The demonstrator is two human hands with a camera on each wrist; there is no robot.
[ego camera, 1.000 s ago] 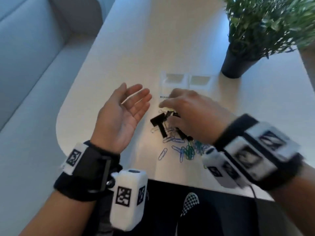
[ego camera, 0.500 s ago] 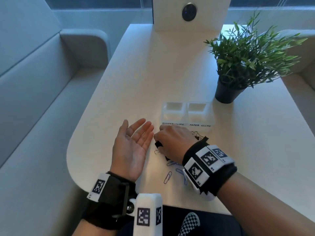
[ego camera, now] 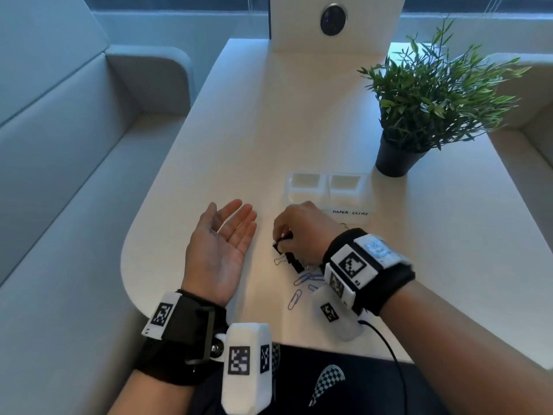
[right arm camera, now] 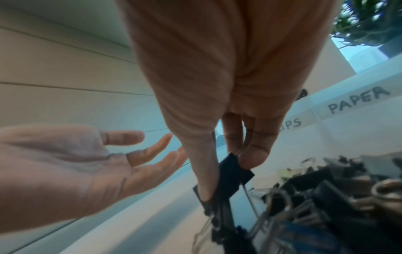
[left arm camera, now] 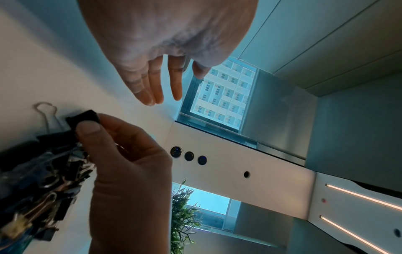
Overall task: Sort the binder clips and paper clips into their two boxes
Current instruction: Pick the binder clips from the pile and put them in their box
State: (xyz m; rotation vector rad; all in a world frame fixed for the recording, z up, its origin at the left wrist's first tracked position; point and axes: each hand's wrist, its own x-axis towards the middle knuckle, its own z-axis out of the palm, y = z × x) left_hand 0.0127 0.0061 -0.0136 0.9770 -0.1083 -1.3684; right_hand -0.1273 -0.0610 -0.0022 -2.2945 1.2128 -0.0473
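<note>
A heap of black binder clips (ego camera: 294, 262) and blue paper clips (ego camera: 305, 278) lies near the table's front edge. My right hand (ego camera: 284, 236) is over the heap and pinches one black binder clip (right arm camera: 232, 171) between thumb and fingertips; the same clip (left arm camera: 83, 117) shows in the left wrist view. My left hand (ego camera: 236, 220) lies palm up to the left of the heap, fingers straight, holding nothing. Two clear boxes sit just beyond: the left box (ego camera: 305, 187), its label hidden by my hand, and the right box (ego camera: 348, 187) labelled PAPER CLIPS.
A potted green plant (ego camera: 419, 115) stands behind the boxes at the right. A white upright panel (ego camera: 329, 22) with a round button rises at the table's far end. Grey bench seats (ego camera: 59, 145) flank the table.
The head view has tilted up, showing the far table. My right hand has closed its fingertips on a black binder clip at the heap's left edge. The left hand stays open, palm up.
</note>
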